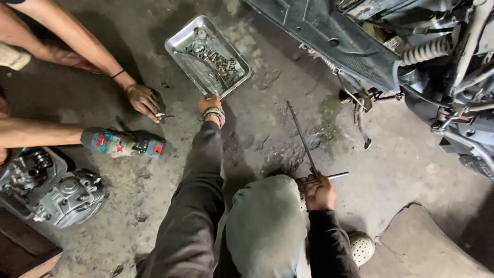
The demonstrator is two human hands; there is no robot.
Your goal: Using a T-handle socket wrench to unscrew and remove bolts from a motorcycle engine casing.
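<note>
While the right hand (318,191) is closed around a T-handle wrench (303,140), the metal parts tray (177,44) is touched by the left hand (210,104), fingers hidden, grip untellable.

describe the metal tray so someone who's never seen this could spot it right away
On the grey concrete floor, left of the dark vehicle underside, the left hand reaches to a tray. It is the only shiny rectangular steel tray, holding loose bolts.

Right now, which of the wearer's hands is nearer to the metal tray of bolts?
Left. The left hand reaches forward, its fingers at the metal tray's near edge. The right hand stays back beside the knee, gripping a T-handle wrench, well apart from the tray.
</note>
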